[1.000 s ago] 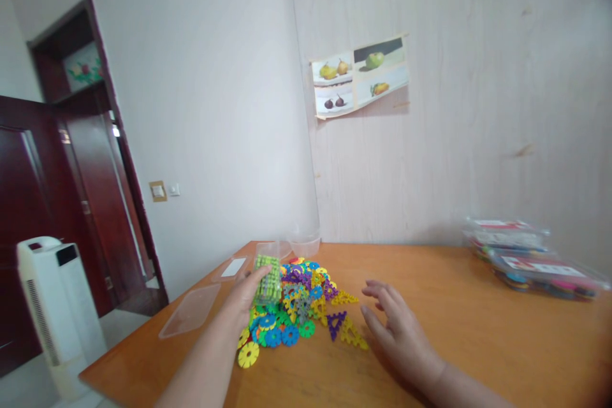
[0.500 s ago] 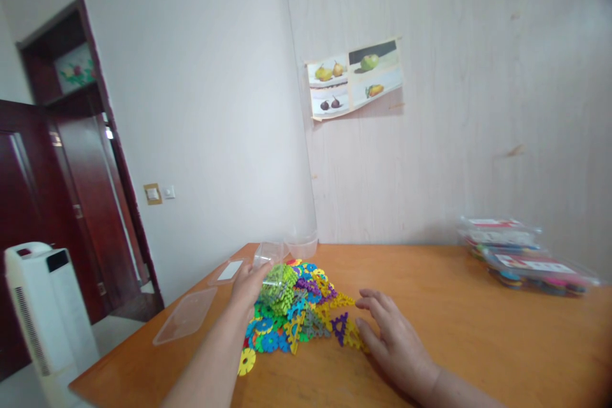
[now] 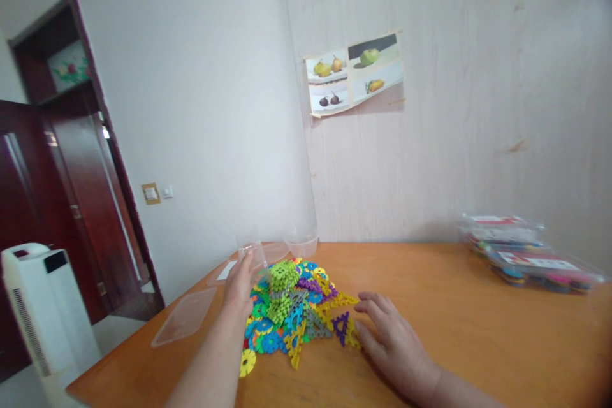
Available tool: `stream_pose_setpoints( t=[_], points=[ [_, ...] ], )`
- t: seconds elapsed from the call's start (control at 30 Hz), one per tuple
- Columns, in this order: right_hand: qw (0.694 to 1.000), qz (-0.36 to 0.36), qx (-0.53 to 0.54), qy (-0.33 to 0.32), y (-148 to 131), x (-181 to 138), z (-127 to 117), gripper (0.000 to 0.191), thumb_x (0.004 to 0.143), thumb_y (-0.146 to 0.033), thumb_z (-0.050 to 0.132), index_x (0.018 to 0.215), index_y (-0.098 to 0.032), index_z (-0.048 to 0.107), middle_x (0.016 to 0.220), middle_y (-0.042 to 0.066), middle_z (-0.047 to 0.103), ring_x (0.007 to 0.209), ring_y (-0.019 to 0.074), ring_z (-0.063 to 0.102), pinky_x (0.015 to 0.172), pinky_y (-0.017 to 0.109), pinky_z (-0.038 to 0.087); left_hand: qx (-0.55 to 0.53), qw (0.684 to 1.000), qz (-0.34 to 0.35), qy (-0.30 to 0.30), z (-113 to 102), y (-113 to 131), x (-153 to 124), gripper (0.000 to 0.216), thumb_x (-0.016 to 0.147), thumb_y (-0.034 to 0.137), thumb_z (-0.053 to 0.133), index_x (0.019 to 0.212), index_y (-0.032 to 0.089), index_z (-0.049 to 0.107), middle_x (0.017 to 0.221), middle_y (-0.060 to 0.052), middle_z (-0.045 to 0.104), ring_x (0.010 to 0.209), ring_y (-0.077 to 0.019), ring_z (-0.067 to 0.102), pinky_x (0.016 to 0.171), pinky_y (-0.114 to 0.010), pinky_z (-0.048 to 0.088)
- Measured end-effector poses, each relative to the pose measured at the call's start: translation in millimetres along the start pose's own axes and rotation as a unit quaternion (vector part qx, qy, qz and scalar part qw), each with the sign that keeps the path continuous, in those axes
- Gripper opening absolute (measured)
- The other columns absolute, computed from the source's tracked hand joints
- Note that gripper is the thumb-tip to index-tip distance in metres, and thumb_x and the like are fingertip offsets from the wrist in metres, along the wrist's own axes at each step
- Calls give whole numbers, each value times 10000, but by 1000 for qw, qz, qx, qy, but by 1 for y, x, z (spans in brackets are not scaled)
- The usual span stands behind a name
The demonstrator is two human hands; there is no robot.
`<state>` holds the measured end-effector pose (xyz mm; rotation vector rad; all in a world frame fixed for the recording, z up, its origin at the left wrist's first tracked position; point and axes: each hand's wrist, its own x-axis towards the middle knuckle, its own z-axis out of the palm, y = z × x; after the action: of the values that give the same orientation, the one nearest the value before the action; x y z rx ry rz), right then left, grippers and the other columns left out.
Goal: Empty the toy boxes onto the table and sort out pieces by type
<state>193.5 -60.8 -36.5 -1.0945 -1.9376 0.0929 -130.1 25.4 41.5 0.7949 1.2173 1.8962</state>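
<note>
My left hand grips a clear plastic box, tilted at the left edge of a heap of toy pieces. Bright green interlocking pieces are stacked on top of the heap, beside the box. Around and under them lie notched blue discs, a yellow disc and a purple triangle. My right hand lies on the table with its fingers slightly apart. Its fingertips are close to a yellow triangle; whether they touch it I cannot tell.
A flat translucent lid lies on the wooden table at the left. A clear round tub stands at the back by the wall. Clear cases with colourful contents are stacked on the right.
My left hand has moved the clear box left and tipped it up, off the green pieces. Those pieces now stand uncovered on the heap. My right hand has barely moved.
</note>
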Motion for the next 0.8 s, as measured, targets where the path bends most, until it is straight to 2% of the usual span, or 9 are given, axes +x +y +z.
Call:
stream_pose_setpoints(
  t=[0.1, 0.23, 0.37, 0.47, 0.67, 0.8],
  points=[
    [1000, -5, 0, -6, -1, 0, 1, 227, 893, -241, 514, 1092, -256, 622, 1222, 91, 611, 1152, 238, 583, 965, 412, 512, -16, 1000, -9, 9, 0, -7, 1, 514, 756, 548, 693, 1146, 215, 650, 1043, -53, 701, 927, -210, 673, 823, -336, 498],
    [1000, -9, 0, -9, 0, 1, 1, 227, 892, -251, 522, 1091, -258, 629, 1209, 91, 621, 1130, 241, 595, 947, 402, 523, -91, 996, -21, 17, 1, -14, -1, 505, 809, 590, 594, 1192, 261, 606, 1147, -55, 668, 1040, -219, 638, 852, -344, 484],
    [999, -12, 0, -34, -3, 6, 2, 224, 898, -245, 520, 1095, -265, 625, 1214, 84, 617, 1127, 237, 586, 949, 398, 514, -187, 982, -22, 28, -4, -14, -4, 477, 797, 627, 578, 1138, 296, 612, 1232, -41, 615, 1123, -225, 597, 794, -319, 502],
    [998, -10, 12, -57, -10, 15, 7, 215, 899, -241, 524, 1093, -260, 615, 1169, 78, 630, 1094, 234, 586, 932, 395, 510, -238, 971, -32, 8, -11, -9, -3, 485, 785, 660, 562, 1067, 272, 634, 1254, -58, 600, 1114, -249, 605, 772, -333, 519],
    [995, -14, 78, -54, -34, 51, 39, 268, 886, -227, 535, 1143, -261, 605, 1111, 66, 653, 1064, 230, 595, 921, 382, 495, -267, 961, -57, -44, -15, 0, -6, 564, 802, 639, 524, 1140, 199, 625, 1213, -126, 617, 1106, -293, 616, 782, -364, 537],
    [988, 13, 145, -54, -65, 79, 67, 323, 887, -262, 547, 1208, -266, 574, 1011, 31, 665, 802, 168, 628, 727, 302, 518, -268, 957, -76, -77, -5, -1, -15, 470, 837, 542, 530, 1157, 208, 613, 1237, -118, 604, 1095, -293, 628, 830, -405, 546]
  ],
)
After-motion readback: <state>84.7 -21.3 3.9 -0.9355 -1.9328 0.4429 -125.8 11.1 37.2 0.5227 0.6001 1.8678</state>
